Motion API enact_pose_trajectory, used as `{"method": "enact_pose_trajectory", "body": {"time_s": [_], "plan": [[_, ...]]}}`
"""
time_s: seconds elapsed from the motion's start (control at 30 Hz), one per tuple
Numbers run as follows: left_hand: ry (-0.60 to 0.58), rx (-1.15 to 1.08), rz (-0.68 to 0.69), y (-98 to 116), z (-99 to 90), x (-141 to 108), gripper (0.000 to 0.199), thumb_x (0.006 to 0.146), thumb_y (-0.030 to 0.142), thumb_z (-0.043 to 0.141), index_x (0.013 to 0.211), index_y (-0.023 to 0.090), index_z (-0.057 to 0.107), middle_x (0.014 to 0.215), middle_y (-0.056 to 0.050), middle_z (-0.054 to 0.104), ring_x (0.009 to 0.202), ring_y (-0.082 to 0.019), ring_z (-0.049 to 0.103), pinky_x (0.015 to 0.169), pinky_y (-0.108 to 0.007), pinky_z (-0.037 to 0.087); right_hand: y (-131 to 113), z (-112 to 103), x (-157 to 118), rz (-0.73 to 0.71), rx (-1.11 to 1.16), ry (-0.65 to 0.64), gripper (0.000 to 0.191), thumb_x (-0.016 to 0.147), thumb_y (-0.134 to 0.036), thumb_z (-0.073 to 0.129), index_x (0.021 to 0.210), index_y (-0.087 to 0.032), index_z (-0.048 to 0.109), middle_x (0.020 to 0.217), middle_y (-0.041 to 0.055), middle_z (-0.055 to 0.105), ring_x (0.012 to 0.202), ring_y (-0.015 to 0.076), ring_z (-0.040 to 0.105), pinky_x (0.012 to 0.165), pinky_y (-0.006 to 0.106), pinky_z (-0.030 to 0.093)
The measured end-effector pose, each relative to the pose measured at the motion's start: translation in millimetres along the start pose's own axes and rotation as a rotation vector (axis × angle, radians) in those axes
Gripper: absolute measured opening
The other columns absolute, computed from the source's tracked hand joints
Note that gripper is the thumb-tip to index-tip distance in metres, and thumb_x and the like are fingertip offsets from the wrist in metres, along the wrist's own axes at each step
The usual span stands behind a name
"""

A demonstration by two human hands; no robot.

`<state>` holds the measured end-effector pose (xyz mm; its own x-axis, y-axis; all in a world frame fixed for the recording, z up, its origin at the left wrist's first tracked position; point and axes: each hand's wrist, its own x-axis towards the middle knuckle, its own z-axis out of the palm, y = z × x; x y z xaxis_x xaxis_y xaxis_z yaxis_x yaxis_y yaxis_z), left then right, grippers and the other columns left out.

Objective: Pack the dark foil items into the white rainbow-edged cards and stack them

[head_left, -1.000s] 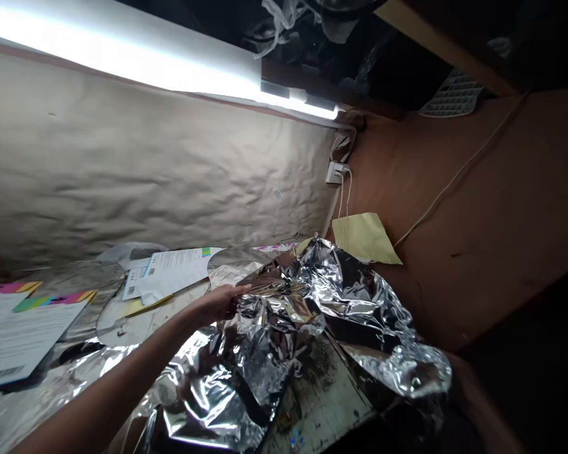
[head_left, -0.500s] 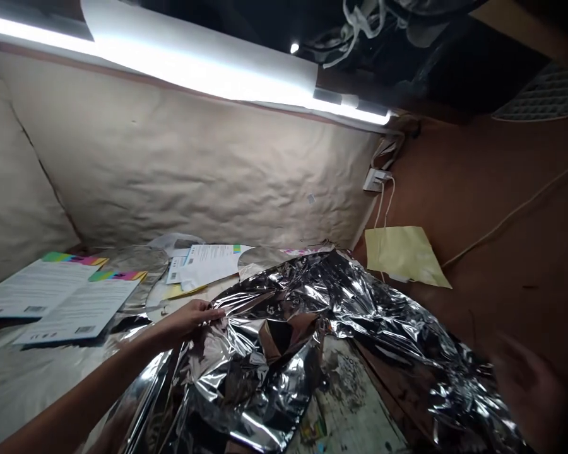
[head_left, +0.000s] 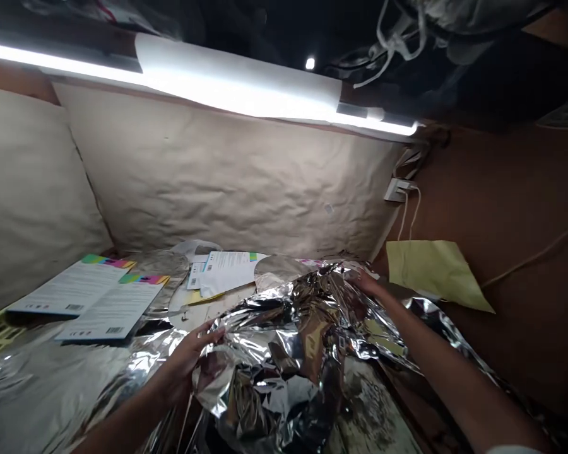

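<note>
A crumpled silver foil sheet (head_left: pixel 277 353) is being gathered between both hands at the middle of the view, and its lower part is being cut off by the bottom of the frame. Most of the bench (head_left: pixel 373 410) is being hidden beneath it, with only a worn, speckled patch showing at lower right. The right hand's (head_left: pixel 366 284) fingertips are being partly buried in the foil, so its grip is hard to make out, but it appears narrowly bunched on the sheet's far edge, with the forearm being stretched in from the lower right. The left hand (head_left: pixel 184 362) is being held with its fingers spread and curved, and a fold of foil is being cupped in it, with the forearm being raised from the lower left. Two printed booklets (head_left: pixel 97 299) and white papers (head_left: pixel 227 271) are being left lying beyond the left hand. A yellow card (head_left: pixel 435 274) is being shown on a brown wall (head_left: pixel 515 189), beside a wall socket (head_left: pixel 397 189) with a white cable.
</note>
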<state>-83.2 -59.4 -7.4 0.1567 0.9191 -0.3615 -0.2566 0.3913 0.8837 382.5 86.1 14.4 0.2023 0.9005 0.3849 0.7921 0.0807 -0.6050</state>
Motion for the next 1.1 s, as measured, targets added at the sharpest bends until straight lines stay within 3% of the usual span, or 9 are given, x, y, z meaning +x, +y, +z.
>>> {"method": "enact_pose_trajectory", "body": {"time_s": [0.13,0.2,0.3,0.47,0.6,0.77,0.87,0.97,1.1], "plan": [[0.028,0.314,0.018,-12.5,-18.1,-8.5,0.094,0.062,0.043,0.084,0.143,0.027,0.039,0.086,-0.004,0.069,0.063,-0.019,0.065,0.050,-0.023,0.047,0.6,34.9,-25.8,-0.114,-0.076,-0.058,0.045,0.093,-0.041,0.051,0.123,-0.009,0.061,0.128,0.0209,0.062,0.124,0.0340,0.053,0.106,0.054,0.037],[0.038,0.522,0.142,-12.3,-22.6,-13.5,0.096,0.061,0.033,0.083,0.145,0.029,0.037,0.114,-0.011,0.068,0.094,-0.029,0.068,0.064,-0.029,0.054,-11.7,54.1,-46.6,-0.223,-0.082,-0.121,0.051,0.093,-0.042,0.047,0.133,-0.012,0.056,0.141,0.0178,0.053,0.134,0.0320,0.044,0.112,0.052,0.031],[0.086,0.724,0.230,-12.3,-22.8,-20.6,0.103,0.057,0.025,0.081,0.148,0.028,0.034,0.138,-0.014,0.055,0.128,-0.038,0.051,0.085,-0.036,0.053,-37.1,80.2,-76.4,-0.391,-0.096,-0.279,0.058,0.091,-0.046,0.052,0.144,-0.023,0.046,0.153,0.0081,0.041,0.141,0.0263,0.036,0.116,0.046,0.027],[0.170,0.810,0.205,-22.0,-18.9,-38.2,0.109,0.066,0.030,0.077,0.155,0.027,0.015,0.134,-0.015,0.058,0.124,-0.035,0.055,0.085,-0.036,0.053,-59.4,105.3,-91.0,-0.499,-0.314,-0.530,0.056,0.098,-0.052,0.039,0.149,-0.030,0.036,0.158,0.0069,0.032,0.145,0.0270,0.029,0.115,0.051,0.026],[0.105,0.639,0.137,-29.9,-27.4,-56.7,0.125,0.063,0.032,0.082,0.155,0.031,-0.002,0.144,-0.017,0.047,0.094,-0.028,0.068,0.079,-0.038,0.056,-55.4,113.6,-82.3,-0.487,-0.337,-0.536,0.063,0.099,-0.057,0.031,0.152,-0.024,0.030,0.159,0.0117,0.027,0.147,0.0302,0.022,0.115,0.056,0.023],[0.164,0.943,0.354,-41.8,-39.3,-73.0,0.104,0.070,0.018,0.070,0.155,0.035,0.012,0.150,-0.009,0.038,0.130,-0.032,0.046,0.104,-0.047,0.042,-53.7,118.6,-81.8,-0.509,-0.352,-0.587,0.068,0.095,-0.064,0.032,0.151,-0.025,0.034,0.158,0.0103,0.031,0.146,0.0311,0.027,0.115,0.053,0.027],[0.205,1.120,0.411,-50.3,-36.4,-80.6,0.091,0.076,0.021,0.066,0.154,0.034,0.019,0.146,-0.011,0.038,0.119,-0.030,0.055,0.101,-0.048,0.045,-51.9,118.4,-85.2,-0.490,-0.358,-0.548,0.067,0.098,-0.059,0.025,0.154,-0.022,0.025,0.160,0.0113,0.025,0.147,0.0309,0.022,0.116,0.055,0.025],[0.294,1.155,0.426,-52.7,-28.5,-86.5,0.074,0.086,0.031,0.060,0.151,0.033,0.026,0.143,-0.012,0.037,0.107,-0.027,0.062,0.093,-0.046,0.051,-51.0,114.4,-90.4,-0.526,-0.359,-0.534,0.063,0.098,-0.056,0.030,0.151,-0.022,0.033,0.158,0.0110,0.031,0.145,0.0310,0.027,0.113,0.054,0.030],[0.264,1.142,0.468,-38.4,-27.2,-79.3,0.068,0.092,0.037,0.053,0.153,0.031,0.023,0.147,-0.011,0.039,0.131,-0.030,0.046,0.106,-0.048,0.040,-77.1,95.3,-112.8,-0.600,-0.283,-0.282,0.057,0.098,-0.047,0.036,0.144,-0.014,0.043,0.152,0.0176,0.040,0.141,0.0322,0.035,0.112,0.054,0.032]]}}
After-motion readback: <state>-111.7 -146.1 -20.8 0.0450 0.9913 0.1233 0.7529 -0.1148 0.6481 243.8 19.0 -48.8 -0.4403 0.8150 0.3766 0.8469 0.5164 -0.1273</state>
